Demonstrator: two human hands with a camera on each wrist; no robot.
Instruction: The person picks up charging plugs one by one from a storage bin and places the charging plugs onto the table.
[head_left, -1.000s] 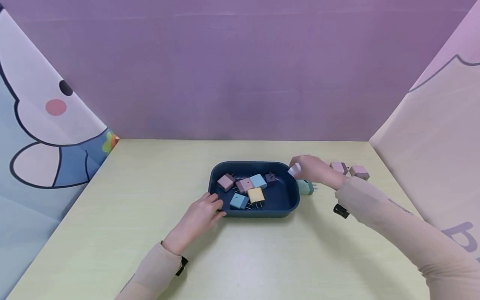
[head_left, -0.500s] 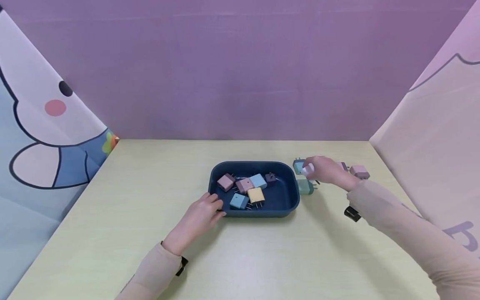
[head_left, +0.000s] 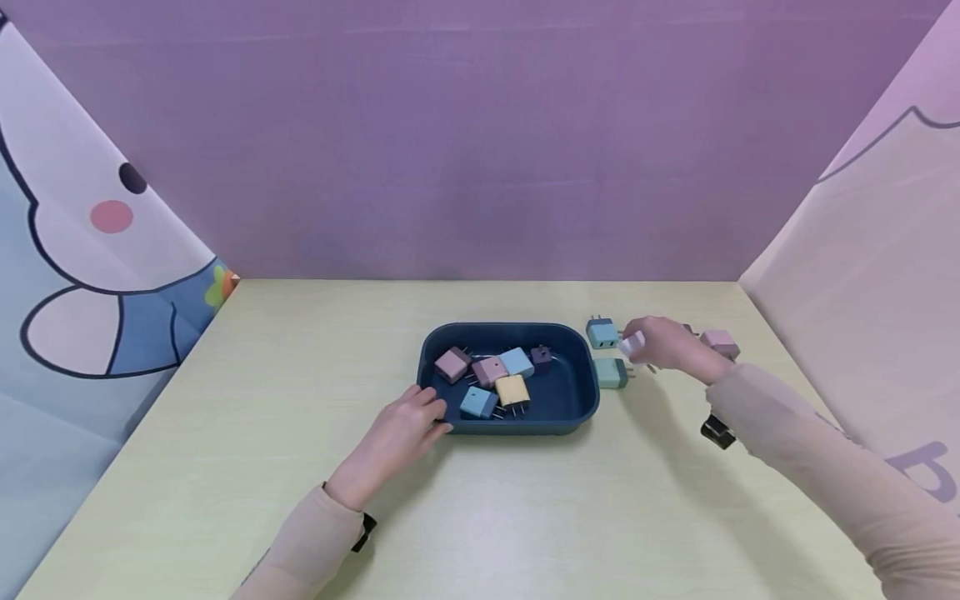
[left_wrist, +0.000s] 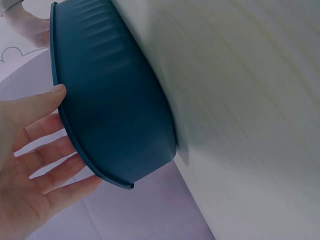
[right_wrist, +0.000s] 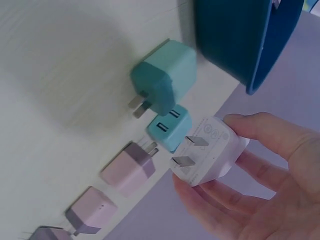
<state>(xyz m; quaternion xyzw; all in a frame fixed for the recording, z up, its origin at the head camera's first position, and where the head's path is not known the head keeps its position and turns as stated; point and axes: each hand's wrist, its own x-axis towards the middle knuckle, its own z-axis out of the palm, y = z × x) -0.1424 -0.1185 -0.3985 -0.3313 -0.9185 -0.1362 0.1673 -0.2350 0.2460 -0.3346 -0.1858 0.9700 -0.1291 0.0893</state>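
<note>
My left hand (head_left: 397,429) pinches the near left corner of a dark blue plastic bin (head_left: 517,428); in the left wrist view the thumb lies on the outer side of the rim, the fingers along the inside. Pink, blue, yellow and dark purple plug chargers lie loose in the bin, including a yellow charger (head_left: 512,389). To the right of the bin, my right hand (head_left: 667,343) holds a white charger (right_wrist: 212,150) between thumb and fingers, its two flat prongs facing the wrist camera. A green charger (head_left: 610,373) sits beside the bin wall, below a blue charger (head_left: 602,335).
A pink charger (head_left: 718,343) lies at the right of the table, past the right hand. Another pink charger (right_wrist: 129,169) is mostly hidden behind that hand in the head view. A purple backdrop (head_left: 480,150) rises behind the table, with printed cloth on both sides.
My right hand has moved right, away from the bin's rim, carrying the white charger, and the blue charger behind it has come into view. The left hand and bin stay put.
</note>
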